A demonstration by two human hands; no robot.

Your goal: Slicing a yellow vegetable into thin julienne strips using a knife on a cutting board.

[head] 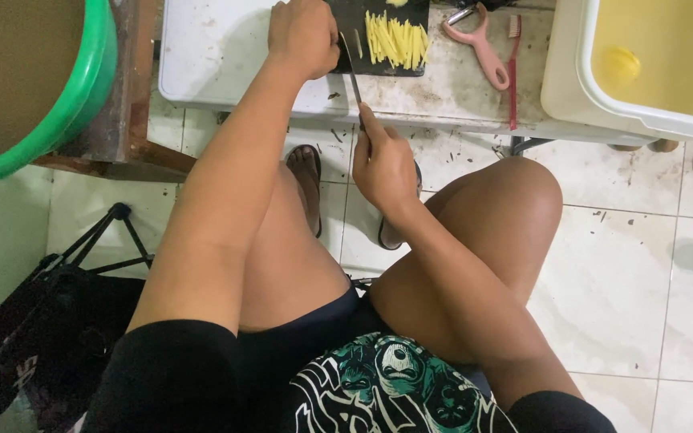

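My right hand (383, 164) grips the handle of a knife (351, 62), whose blade reaches up onto a dark cutting board (357, 20) on a low white table (226, 56). My left hand (302, 36) is curled with its fingers down at the board's left edge, beside the blade; what it presses is hidden. A pile of thin yellow strips (397, 40) lies on the board to the right of the blade.
A pink peeler (483, 52) and a red toothbrush (513, 68) lie right of the board. A white tub (579, 88) of yellowish water holds a yellow piece. A green basin (82, 88) stands left. A black tripod (106, 236) and bag rest on the tiled floor.
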